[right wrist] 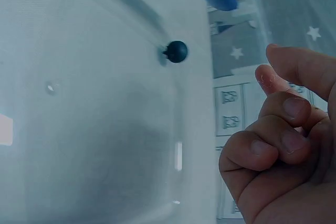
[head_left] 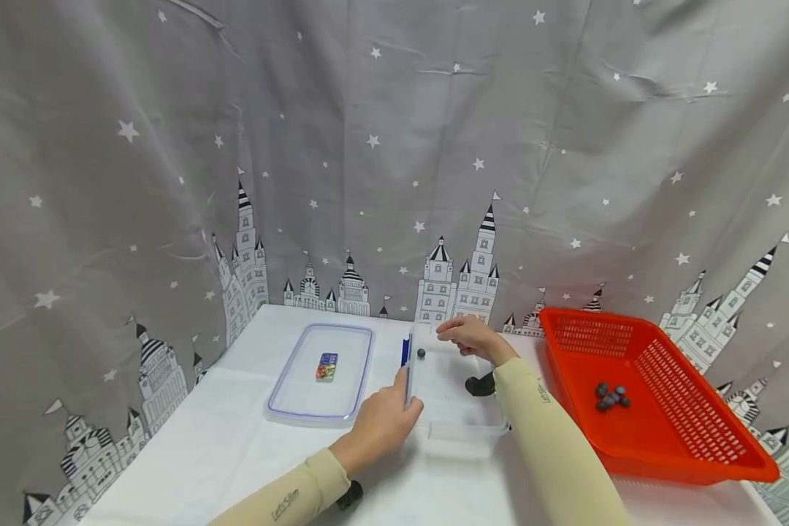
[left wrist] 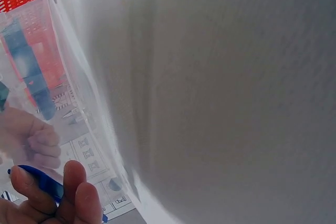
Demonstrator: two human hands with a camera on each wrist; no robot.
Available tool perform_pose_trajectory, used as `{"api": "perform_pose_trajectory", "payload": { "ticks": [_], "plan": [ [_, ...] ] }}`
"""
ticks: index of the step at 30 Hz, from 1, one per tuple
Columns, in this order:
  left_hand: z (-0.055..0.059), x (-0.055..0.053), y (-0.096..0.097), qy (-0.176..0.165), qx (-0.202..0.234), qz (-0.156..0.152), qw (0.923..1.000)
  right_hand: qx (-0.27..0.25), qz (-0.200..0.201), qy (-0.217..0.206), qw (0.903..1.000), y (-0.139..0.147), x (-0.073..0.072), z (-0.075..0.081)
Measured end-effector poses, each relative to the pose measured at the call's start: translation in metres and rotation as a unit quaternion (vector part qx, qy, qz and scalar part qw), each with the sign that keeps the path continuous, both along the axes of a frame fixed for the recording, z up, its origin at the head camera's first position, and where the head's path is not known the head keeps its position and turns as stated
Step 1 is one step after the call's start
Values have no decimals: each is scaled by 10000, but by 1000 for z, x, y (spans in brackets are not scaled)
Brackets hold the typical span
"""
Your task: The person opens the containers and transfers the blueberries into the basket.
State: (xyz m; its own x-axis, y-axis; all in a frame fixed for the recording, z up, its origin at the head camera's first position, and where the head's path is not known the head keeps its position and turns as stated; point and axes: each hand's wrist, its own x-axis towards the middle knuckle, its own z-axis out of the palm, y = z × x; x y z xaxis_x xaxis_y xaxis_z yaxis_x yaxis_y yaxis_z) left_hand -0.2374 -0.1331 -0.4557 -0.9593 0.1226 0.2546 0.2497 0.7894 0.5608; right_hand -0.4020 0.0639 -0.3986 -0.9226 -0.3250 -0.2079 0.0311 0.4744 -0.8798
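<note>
A clear plastic food container (head_left: 460,405) stands on the white table, with blue clips at its sides. Inside, near its far left corner, is one dark blueberry (head_left: 421,353), also seen in the right wrist view as a dark blueberry (right wrist: 177,51). My left hand (head_left: 384,415) grips the container's left wall; in the left wrist view its fingers (left wrist: 84,198) are at a blue clip (left wrist: 44,182). Over the container's far side hovers my right hand (head_left: 473,338), thumb and forefinger extended, the other fingers curled, with nothing visible between them.
A red plastic basket (head_left: 631,438) stands at the right, holding several blueberries (head_left: 610,397). To the left lies a clear lid (head_left: 302,394) with a blue seal and a colourful label (head_left: 326,367). A grey curtain (head_left: 381,183) with castles hangs behind the table.
</note>
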Motion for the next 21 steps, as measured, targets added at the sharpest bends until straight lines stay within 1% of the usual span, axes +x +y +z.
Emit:
{"api": "perform_pose_trajectory", "payload": {
  "ticks": [4,11,15,19,21],
  "plan": [
    [-2,1,-1,-55,53,-13,10000,95,42,-48,9999,-7,-1,-12],
    [-1,1,-1,-44,139,-12,9999,189,13,-114,9998,-18,1,-16],
    [0,0,-1,-24,123,-18,9999,252,-59,-197,9995,-20,-1,-23],
    [1,0,0,-87,136,24,9999,348,-7,-361,9987,-23,-3,-29],
    [1,0,1,-69,157,10,9999,377,-46,-364,9986,-24,-4,-31]
  ]
}}
